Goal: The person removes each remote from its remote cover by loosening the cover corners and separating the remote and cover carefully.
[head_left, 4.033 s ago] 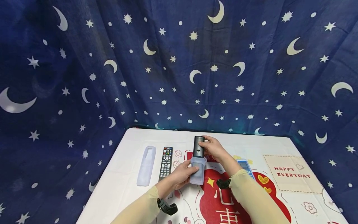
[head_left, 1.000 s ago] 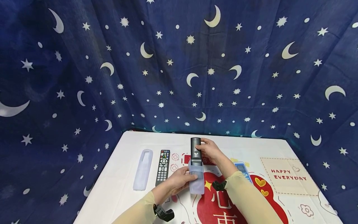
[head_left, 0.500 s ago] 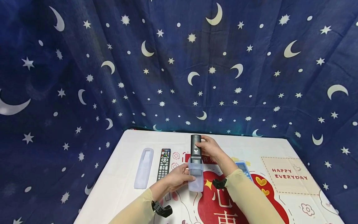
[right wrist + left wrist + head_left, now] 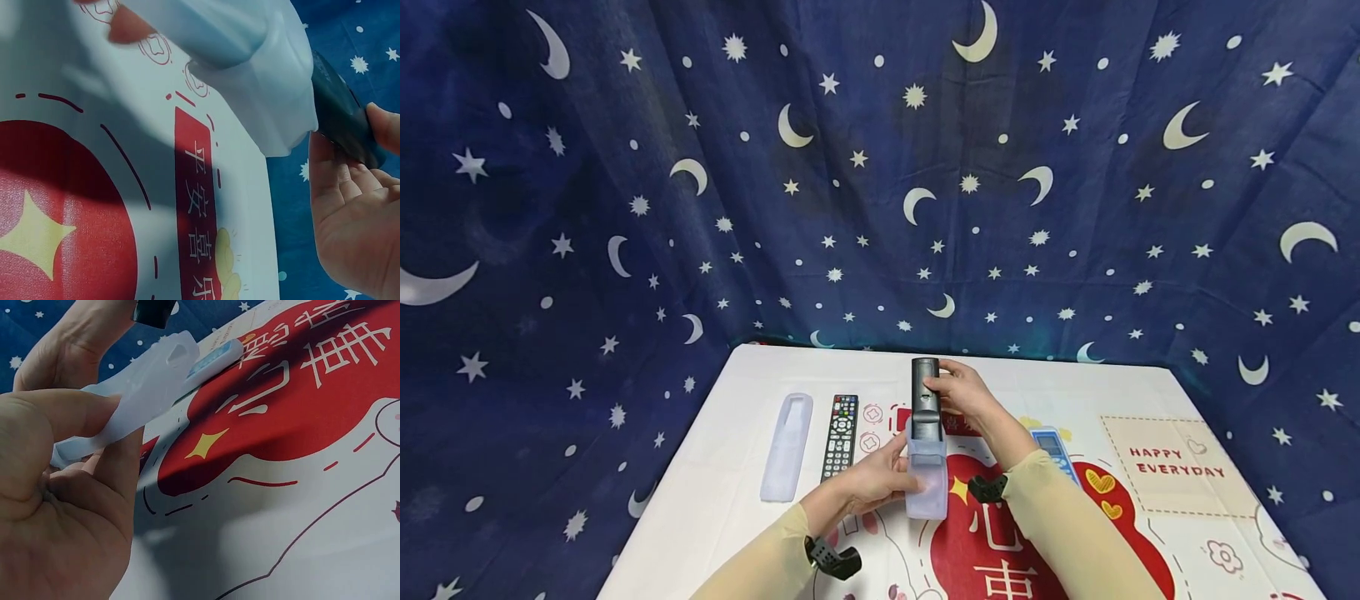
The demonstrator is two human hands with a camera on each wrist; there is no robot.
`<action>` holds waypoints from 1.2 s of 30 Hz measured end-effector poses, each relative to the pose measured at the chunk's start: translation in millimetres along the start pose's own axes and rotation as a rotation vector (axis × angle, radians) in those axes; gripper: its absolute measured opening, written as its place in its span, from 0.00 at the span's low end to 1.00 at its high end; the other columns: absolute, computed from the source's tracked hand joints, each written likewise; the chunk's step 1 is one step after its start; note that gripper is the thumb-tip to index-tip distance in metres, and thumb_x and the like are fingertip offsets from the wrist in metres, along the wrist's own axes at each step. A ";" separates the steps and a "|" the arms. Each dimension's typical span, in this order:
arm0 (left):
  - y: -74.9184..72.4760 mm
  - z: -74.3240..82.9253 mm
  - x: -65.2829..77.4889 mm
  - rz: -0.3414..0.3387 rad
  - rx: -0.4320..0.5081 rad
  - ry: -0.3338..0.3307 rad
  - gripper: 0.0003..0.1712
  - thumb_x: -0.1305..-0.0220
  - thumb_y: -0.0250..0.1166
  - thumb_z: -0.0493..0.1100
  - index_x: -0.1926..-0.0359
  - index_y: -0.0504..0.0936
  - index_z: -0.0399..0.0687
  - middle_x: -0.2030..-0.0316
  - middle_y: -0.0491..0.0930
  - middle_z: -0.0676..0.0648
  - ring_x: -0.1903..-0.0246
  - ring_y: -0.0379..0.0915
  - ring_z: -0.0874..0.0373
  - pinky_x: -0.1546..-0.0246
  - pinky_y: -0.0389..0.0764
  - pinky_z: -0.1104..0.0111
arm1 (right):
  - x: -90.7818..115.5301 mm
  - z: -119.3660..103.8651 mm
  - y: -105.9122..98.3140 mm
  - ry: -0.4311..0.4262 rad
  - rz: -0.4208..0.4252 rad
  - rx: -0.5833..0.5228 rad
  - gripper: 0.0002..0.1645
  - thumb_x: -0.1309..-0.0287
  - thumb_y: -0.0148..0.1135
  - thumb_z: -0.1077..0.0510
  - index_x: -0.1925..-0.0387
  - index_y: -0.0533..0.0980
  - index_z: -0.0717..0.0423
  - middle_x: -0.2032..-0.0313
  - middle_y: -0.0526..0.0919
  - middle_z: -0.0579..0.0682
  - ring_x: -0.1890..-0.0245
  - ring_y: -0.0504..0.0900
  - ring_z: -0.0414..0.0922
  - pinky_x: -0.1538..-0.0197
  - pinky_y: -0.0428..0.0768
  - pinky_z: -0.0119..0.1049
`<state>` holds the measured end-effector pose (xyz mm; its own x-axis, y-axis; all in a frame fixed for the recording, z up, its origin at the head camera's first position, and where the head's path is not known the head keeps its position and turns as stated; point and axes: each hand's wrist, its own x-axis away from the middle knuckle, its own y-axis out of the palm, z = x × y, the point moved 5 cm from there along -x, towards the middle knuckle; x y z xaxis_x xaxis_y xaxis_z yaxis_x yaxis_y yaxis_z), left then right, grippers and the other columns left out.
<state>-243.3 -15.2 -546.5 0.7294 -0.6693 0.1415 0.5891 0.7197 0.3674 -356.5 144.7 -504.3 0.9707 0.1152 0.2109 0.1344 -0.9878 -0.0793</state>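
Observation:
A dark remote control (image 4: pixel 926 392), battery side facing up, stands partly inside a translucent silicone remote cover (image 4: pixel 929 497) above the middle of the table. Its lower end shows through the cover's mouth. With thumb on top, my left hand (image 4: pixel 880 477) pinches the cover's side; in the left wrist view the thumb presses the milky cover (image 4: pixel 147 381). Toward the far end, my right hand (image 4: pixel 964 392) grips the bare top part of the remote. The right wrist view shows the remote (image 4: pixel 340 112) between thumb and fingers, sticking out of the cover's mouth.
Left of the hands, a black remote with many buttons (image 4: pixel 841 437) lies face up beside another translucent cover (image 4: pixel 787 448). A blue-and-white remote (image 4: pixel 1055 450) lies partly behind the right forearm. A printed white cloth (image 4: pixel 1150 392) covers the table; a starry curtain (image 4: pixel 865 167) hangs behind.
Compared with four seconds ago, more of the remote is out of the cover, and the cover's lower part hangs longer. In the last second, my left thumb has shifted slightly down the cover.

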 end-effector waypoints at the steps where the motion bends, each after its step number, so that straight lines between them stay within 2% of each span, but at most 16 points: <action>1: 0.7 0.1 0.0 -0.008 0.000 0.001 0.55 0.40 0.58 0.19 0.18 0.45 0.51 0.47 0.82 0.33 0.50 0.81 0.48 0.46 0.81 0.54 | -0.1 -0.4 0.0 -0.002 -0.001 -0.004 0.34 0.34 0.64 0.59 0.29 0.68 0.59 0.45 0.81 0.64 0.56 0.86 0.52 0.44 0.81 0.54; 6: 1.3 -0.5 -0.6 0.013 0.002 -0.021 0.51 0.39 0.59 0.21 0.20 0.50 0.49 0.49 0.83 0.34 0.51 0.82 0.47 0.47 0.82 0.53 | 0.1 -0.7 -0.2 0.009 -0.003 -0.020 0.33 0.34 0.64 0.59 0.29 0.68 0.60 0.47 0.82 0.63 0.58 0.86 0.50 0.45 0.82 0.52; 9: -1.4 -0.5 -1.6 0.067 -0.032 -0.044 0.40 0.35 0.60 0.26 0.24 0.58 0.41 0.50 0.84 0.37 0.51 0.82 0.48 0.48 0.83 0.55 | 0.9 -0.9 -0.4 0.001 -0.010 -0.033 0.33 0.34 0.64 0.61 0.30 0.67 0.61 0.48 0.83 0.63 0.60 0.86 0.49 0.45 0.82 0.53; 12: -7.6 -0.4 -2.9 0.155 -0.085 -0.061 0.30 0.32 0.62 0.32 0.31 0.66 0.35 0.53 0.84 0.39 0.54 0.83 0.50 0.51 0.84 0.58 | 2.8 -2.5 -0.1 -0.018 -0.020 -0.051 0.33 0.34 0.63 0.62 0.31 0.67 0.64 0.49 0.83 0.64 0.60 0.87 0.49 0.44 0.81 0.55; 16: -14.6 -0.3 -4.3 0.211 -0.111 -0.065 0.28 0.32 0.65 0.33 0.33 0.69 0.39 0.54 0.86 0.39 0.55 0.84 0.50 0.53 0.85 0.59 | 6.2 -5.7 2.0 -0.028 -0.033 -0.066 0.33 0.34 0.62 0.62 0.30 0.66 0.63 0.47 0.82 0.64 0.59 0.87 0.49 0.41 0.79 0.58; 17: -15.2 -0.1 -4.4 0.208 -0.111 -0.063 0.28 0.32 0.65 0.33 0.33 0.69 0.40 0.55 0.86 0.39 0.55 0.84 0.50 0.53 0.85 0.58 | 7.2 -6.3 2.6 -0.030 -0.035 -0.066 0.33 0.33 0.62 0.62 0.29 0.66 0.62 0.46 0.81 0.65 0.59 0.86 0.49 0.41 0.78 0.58; 18: -15.7 -0.2 -4.5 0.200 -0.111 -0.057 0.30 0.33 0.65 0.32 0.32 0.68 0.40 0.55 0.86 0.38 0.55 0.84 0.50 0.52 0.84 0.57 | -0.2 2.0 0.7 -0.054 -0.051 -0.075 0.34 0.34 0.63 0.61 0.29 0.66 0.61 0.46 0.81 0.64 0.58 0.86 0.50 0.41 0.79 0.57; 24: -12.7 -0.7 -2.6 0.125 -0.099 -0.031 0.41 0.36 0.63 0.25 0.25 0.60 0.42 0.55 0.86 0.35 0.55 0.83 0.49 0.48 0.83 0.54 | 0.2 3.3 1.3 -0.087 -0.041 -0.065 0.36 0.34 0.64 0.60 0.28 0.65 0.61 0.42 0.79 0.66 0.58 0.85 0.50 0.45 0.82 0.53; 25: -11.8 -0.8 -2.1 0.112 -0.092 -0.030 0.42 0.36 0.63 0.25 0.24 0.59 0.43 0.55 0.85 0.35 0.55 0.83 0.49 0.48 0.83 0.53 | 7.9 -4.8 3.5 -0.065 -0.021 -0.064 0.35 0.34 0.63 0.61 0.28 0.65 0.62 0.42 0.79 0.66 0.59 0.85 0.50 0.45 0.82 0.54; 33: -5.4 -3.9 0.5 -0.001 -0.048 -0.042 0.50 0.35 0.59 0.24 0.19 0.47 0.49 0.54 0.85 0.37 0.54 0.83 0.50 0.49 0.83 0.54 | 7.1 -2.1 2.2 -0.055 0.006 -0.105 0.34 0.34 0.63 0.63 0.29 0.66 0.63 0.45 0.81 0.65 0.62 0.85 0.46 0.45 0.81 0.53; 36: -3.3 -4.4 1.8 -0.018 -0.040 -0.045 0.50 0.35 0.59 0.24 0.19 0.46 0.50 0.54 0.85 0.37 0.55 0.83 0.50 0.50 0.83 0.54 | 7.5 -1.2 2.1 -0.055 0.010 -0.104 0.34 0.35 0.64 0.62 0.29 0.66 0.63 0.45 0.81 0.65 0.62 0.85 0.46 0.45 0.81 0.53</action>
<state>-242.4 -18.1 -551.4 0.7028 -0.6890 0.1772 0.6158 0.7139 0.3334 -349.2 143.4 -501.8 0.9817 0.1081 0.1568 0.1061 -0.9941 0.0212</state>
